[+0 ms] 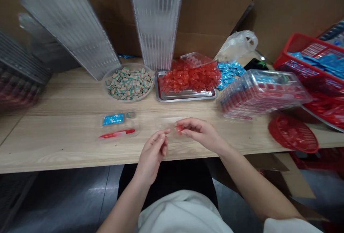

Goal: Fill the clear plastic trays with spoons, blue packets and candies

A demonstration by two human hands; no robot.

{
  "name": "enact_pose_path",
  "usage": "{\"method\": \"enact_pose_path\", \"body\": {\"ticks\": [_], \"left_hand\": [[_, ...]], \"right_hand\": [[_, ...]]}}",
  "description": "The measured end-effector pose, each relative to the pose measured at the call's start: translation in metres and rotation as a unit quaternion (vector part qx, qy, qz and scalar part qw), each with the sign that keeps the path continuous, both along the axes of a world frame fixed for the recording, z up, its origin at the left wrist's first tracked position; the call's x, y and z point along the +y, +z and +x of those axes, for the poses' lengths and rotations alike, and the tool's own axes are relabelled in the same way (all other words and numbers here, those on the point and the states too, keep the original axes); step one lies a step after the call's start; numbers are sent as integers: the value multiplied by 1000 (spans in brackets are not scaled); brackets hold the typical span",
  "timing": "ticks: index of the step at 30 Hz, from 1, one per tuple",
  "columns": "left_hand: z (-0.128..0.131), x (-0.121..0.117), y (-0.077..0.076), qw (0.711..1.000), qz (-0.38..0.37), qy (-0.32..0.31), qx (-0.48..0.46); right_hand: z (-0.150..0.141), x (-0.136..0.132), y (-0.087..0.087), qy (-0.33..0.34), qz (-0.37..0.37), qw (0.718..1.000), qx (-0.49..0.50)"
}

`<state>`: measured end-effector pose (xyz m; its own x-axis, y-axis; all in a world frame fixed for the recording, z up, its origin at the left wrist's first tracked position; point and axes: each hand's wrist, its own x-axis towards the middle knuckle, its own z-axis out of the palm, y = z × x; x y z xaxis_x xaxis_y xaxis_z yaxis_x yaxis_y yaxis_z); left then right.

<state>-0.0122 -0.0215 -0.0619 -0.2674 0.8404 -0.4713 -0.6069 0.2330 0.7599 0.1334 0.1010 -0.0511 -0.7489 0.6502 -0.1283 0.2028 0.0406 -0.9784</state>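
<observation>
My right hand hovers over the wooden table near its front edge, fingers pinched on a small red wrapped candy. My left hand is just left of it, fingers curled loosely together, nothing visible in them. A clear plastic tray lies to the left on the table, holding a blue packet and a red stick. Behind the hands, a metal tray is heaped with red candies.
A clear bowl of green-striped sweets sits left of the metal tray. Blue packets, a stack of filled clear trays, a round red basket and red crates are at the right. Tall stacks of clear trays lean against cardboard.
</observation>
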Motion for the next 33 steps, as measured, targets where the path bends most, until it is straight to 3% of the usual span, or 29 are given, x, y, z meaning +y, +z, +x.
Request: {"method": "enact_pose_path", "body": {"ticks": [7, 17, 24, 29, 33], "left_hand": [[-9, -29, -12, 994, -28, -24, 103], [-8, -18, -21, 983, -11, -37, 182], [-8, -20, -25, 967, -5, -37, 251], [-8, -20, -26, 923, 15, -16, 383], [-11, -25, -25, 911, 7, -27, 412]], "right_hand": [[-1, 3, 4, -16, 166, 984, -61], [-7, 6, -8, -17, 339, 934, -114], [-6, 12, -13, -25, 386, 915, -114], [-12, 15, -14, -37, 380, 916, -120], [11, 6, -17, -95, 359, 918, -138]]}}
